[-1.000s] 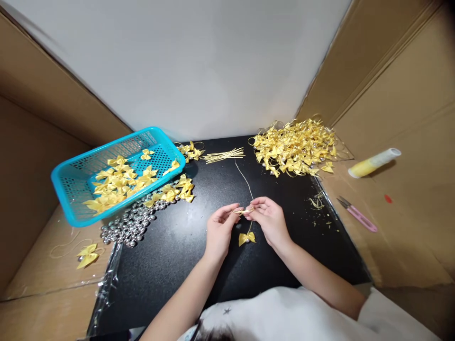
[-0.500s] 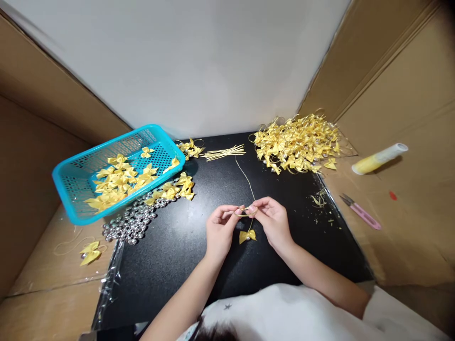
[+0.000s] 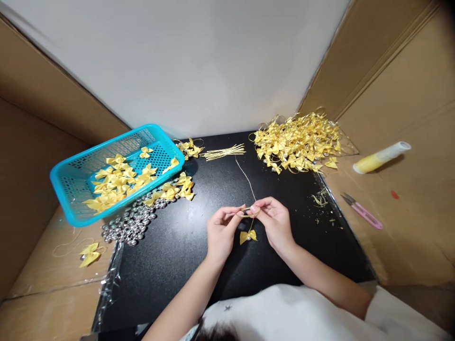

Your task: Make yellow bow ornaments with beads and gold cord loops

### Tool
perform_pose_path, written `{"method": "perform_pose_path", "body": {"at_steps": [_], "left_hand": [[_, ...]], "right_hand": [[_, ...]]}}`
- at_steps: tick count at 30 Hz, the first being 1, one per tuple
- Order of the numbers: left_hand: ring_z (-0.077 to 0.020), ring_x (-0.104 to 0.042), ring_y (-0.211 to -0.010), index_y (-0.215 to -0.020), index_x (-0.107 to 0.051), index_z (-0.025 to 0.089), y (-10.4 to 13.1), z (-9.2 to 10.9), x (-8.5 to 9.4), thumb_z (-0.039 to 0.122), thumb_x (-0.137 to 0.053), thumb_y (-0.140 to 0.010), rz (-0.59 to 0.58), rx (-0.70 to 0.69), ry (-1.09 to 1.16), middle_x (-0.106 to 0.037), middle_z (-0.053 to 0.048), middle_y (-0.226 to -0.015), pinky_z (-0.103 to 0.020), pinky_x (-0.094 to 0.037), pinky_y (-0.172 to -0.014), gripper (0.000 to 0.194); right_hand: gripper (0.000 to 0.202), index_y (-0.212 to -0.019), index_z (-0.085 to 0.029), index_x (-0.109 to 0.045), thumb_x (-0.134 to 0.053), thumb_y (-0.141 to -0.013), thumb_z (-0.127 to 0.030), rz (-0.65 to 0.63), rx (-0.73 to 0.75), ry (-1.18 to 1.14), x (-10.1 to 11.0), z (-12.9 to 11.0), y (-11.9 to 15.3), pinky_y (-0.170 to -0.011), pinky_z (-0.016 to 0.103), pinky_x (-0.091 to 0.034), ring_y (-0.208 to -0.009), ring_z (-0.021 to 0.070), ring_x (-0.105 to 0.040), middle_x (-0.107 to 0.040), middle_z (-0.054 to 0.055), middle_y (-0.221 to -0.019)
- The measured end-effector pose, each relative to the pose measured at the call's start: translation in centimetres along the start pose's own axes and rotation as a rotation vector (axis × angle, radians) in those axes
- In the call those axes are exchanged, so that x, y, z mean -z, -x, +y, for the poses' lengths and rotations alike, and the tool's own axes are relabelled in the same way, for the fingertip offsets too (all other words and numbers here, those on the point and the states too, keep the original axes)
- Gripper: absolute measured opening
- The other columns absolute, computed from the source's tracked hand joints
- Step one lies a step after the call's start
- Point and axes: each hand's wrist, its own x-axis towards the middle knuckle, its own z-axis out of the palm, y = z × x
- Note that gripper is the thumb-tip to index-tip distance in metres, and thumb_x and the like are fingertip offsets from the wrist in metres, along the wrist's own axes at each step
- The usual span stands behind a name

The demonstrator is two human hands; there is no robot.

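Between my two hands a thin gold cord (image 3: 248,216) is bent into a loop. My left hand (image 3: 223,229) pinches its left side between thumb and fingertips. On the loop's right side my right hand (image 3: 275,220) pinches the cord, fingertips closed. Below the loop a yellow ribbon bow (image 3: 248,236) with a small silver bell-like bead hangs from the cord, just over the black tabletop (image 3: 177,265). A single pale strand (image 3: 245,176) runs from my right fingertips back toward a bundle of cut gold cords (image 3: 223,152).
At left a turquoise basket (image 3: 60,192) holds yellow bows, with silver beads (image 3: 128,225) heaped beside it. A pile of corded bows (image 3: 298,142) lies back right. Pink-handled thread snips (image 3: 362,210), a yellow-white tube (image 3: 382,157) and cord scraps (image 3: 320,199) lie at right.
Both hands have shifted very slightly to the right with the cord loop, which shows a little more openly between the fingertips. The bow still hangs below it.
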Motion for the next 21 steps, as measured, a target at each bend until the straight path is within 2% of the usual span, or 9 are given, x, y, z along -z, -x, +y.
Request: {"method": "perform_pose_path", "body": {"at_steps": [5, 12, 17, 21], "left_hand": [[-0.0248, -0.074, -0.09, -0.076, -0.068, 0.015, 0.0, 0.01, 0.01, 0.032, -0.081, -0.067, 0.003, 0.006, -0.01, -0.079, -0.01, -0.088, -0.038, -0.057, -0.086, 0.023], [-0.0216, -0.075, -0.082, -0.076, -0.067, 0.015, 0.02, -0.26, 0.12, 0.029, -0.079, -0.071, 0.013, -0.031, -0.044, -0.079, -0.009, -0.087, -0.033, -0.058, -0.078, 0.019], [-0.0221, -0.075, -0.082, -0.092, -0.066, 0.017, 0.31, -0.48, 0.43, 0.027, -0.076, -0.075, 0.033, -0.192, -0.138, -0.079, -0.009, -0.087, -0.031, -0.058, -0.074, 0.022], [-0.0228, -0.074, -0.085, -0.1, -0.068, 0.019, 0.59, -0.7, 0.83, 0.023, -0.072, -0.079, 0.04, -0.372, -0.356, -0.079, -0.008, -0.09, -0.035, -0.055, -0.082, 0.021]], "right_hand": [[0.026, -0.069, -0.019, -0.062, -0.083, -0.063, -0.033, -0.005, -0.019, 0.021, -0.07, 0.13, 0.11, -0.062, 0.027, -0.056, -0.06, 0.0135, -0.065, -0.067, 0.0, -0.066], [0.025, -0.07, -0.019, -0.062, -0.083, -0.063, -0.033, -0.017, -0.016, 0.037, -0.24, 0.22, 0.13, -0.065, 0.027, -0.056, -0.065, 0.0141, -0.066, -0.068, 0.0, -0.069], [0.026, -0.073, -0.019, -0.066, -0.084, -0.06, -0.032, -0.08, -0.027, 0.121, -0.35, 0.02, 0.49, -0.064, 0.024, -0.055, -0.068, 0.0144, -0.067, -0.07, 0.001, -0.072], [0.024, -0.076, -0.019, -0.071, -0.077, -0.069, -0.04, -0.154, -0.022, 0.193, -0.28, -0.31, 0.71, -0.064, 0.028, -0.057, -0.068, 0.0186, -0.07, -0.073, 0.005, -0.073]]}}
